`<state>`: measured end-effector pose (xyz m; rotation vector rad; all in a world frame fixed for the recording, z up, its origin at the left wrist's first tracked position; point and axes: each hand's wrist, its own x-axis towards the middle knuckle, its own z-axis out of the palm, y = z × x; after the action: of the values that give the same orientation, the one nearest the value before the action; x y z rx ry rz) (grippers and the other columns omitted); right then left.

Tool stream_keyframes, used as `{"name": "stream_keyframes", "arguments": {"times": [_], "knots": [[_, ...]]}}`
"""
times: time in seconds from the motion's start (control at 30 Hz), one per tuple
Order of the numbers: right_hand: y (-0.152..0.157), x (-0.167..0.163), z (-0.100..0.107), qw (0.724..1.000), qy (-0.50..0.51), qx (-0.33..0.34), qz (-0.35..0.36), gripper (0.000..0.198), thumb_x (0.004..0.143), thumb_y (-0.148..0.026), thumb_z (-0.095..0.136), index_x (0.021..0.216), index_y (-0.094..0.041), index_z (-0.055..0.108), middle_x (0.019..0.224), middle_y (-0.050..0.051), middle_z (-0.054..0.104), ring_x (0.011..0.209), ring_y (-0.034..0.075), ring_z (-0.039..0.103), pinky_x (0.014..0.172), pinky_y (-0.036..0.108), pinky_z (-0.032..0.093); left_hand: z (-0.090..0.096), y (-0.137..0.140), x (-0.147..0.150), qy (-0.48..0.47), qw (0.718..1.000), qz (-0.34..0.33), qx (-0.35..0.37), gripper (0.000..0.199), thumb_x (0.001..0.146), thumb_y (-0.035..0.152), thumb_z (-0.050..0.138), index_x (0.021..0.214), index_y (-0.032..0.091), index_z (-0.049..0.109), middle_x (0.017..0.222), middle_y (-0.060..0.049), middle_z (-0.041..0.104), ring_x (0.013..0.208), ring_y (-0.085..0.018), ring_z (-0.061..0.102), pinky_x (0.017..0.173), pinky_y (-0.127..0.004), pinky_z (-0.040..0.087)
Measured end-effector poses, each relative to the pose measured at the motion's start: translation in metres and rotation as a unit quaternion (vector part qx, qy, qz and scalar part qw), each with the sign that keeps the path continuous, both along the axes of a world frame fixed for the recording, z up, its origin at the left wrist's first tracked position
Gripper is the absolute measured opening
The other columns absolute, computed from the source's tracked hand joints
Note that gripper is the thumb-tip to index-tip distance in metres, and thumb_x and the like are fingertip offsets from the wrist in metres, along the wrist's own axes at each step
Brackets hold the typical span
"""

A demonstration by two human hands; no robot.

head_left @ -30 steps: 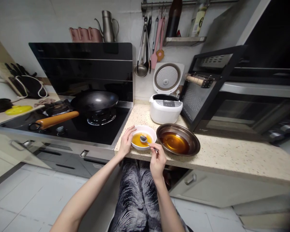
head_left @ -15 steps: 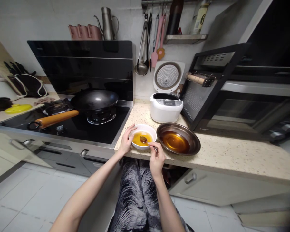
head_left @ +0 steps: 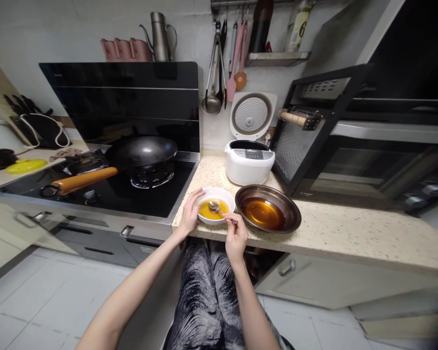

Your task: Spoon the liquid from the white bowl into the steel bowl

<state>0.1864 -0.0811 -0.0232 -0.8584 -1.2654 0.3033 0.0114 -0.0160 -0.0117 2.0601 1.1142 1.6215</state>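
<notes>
A white bowl (head_left: pixel 229 198) with yellow-amber liquid in it stands near the counter's front edge. My left hand (head_left: pixel 191 212) grips the bowl by its left side, with the fingers over the rim. Between the thumb and fingers of my right hand (head_left: pixel 236 233) is a metal spoon (head_left: pixel 214 207), whose shiny head is over or at the surface of the liquid. Just right of the bowl sits a dark metal basin (head_left: pixel 295 214) with darker amber liquid in it.
A white rice cooker (head_left: pixel 248 167) with its lid up stands behind. On the left, a black wok (head_left: pixel 146 149) with a wooden handle rests on the stove (head_left: pixel 160 197). A black rack (head_left: pixel 295 136) holds an oven at right. Tongs (head_left: pixel 217 58) and other utensils hang on the wall.
The spoon's head, dark and sunk in the liquid before, now shows bright and higher, slightly turned. Both hands keep their grip, and the view has shifted slightly.
</notes>
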Motion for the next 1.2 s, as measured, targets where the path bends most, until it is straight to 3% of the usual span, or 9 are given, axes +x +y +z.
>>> {"name": "stream_keyframes", "arguments": {"times": [0.43, 0.77, 1.2], "knots": [[-0.001, 0.002, 0.001, 1.000, -0.005, -0.019, -0.014, 0.017, 0.101, -0.028, 0.054, 0.095, -0.022, 0.069, 0.093, 0.004, 0.075, 0.090, 0.017, 0.071, 0.086, 0.032, 0.056, 0.002, -0.004, 0.003, 0.011, 1.000, 0.025, 0.012, 0.047, 0.105, 0.042, 0.034, 0.131, 0.018, 0.065, 0.143, -0.016, 0.061, 0.137, -0.030, 0.056, 0.118, -0.053, 0.041], [0.000, -0.002, -0.002, 0.999, 0.040, -0.022, -0.013, 0.018, 0.101, -0.031, 0.054, 0.094, -0.021, 0.068, 0.094, 0.005, 0.074, 0.091, 0.018, 0.070, 0.086, 0.034, 0.057, 0.002, -0.004, 0.003, 0.008, 1.000, 0.021, 0.002, 0.044, 0.105, 0.039, 0.036, 0.130, 0.017, 0.065, 0.144, -0.016, 0.061, 0.137, -0.028, 0.056, 0.120, -0.051, 0.040], [-0.015, 0.004, 0.022, 0.999, 0.046, 0.000, -0.026, 0.018, 0.100, -0.031, 0.055, 0.093, -0.021, 0.068, 0.093, 0.005, 0.074, 0.090, 0.019, 0.070, 0.083, 0.034, 0.057, 0.004, -0.003, 0.002, 0.011, 1.000, 0.021, 0.000, 0.045, 0.104, 0.045, 0.039, 0.125, 0.018, 0.068, 0.140, -0.016, 0.064, 0.134, -0.030, 0.058, 0.117, -0.053, 0.043]]}}
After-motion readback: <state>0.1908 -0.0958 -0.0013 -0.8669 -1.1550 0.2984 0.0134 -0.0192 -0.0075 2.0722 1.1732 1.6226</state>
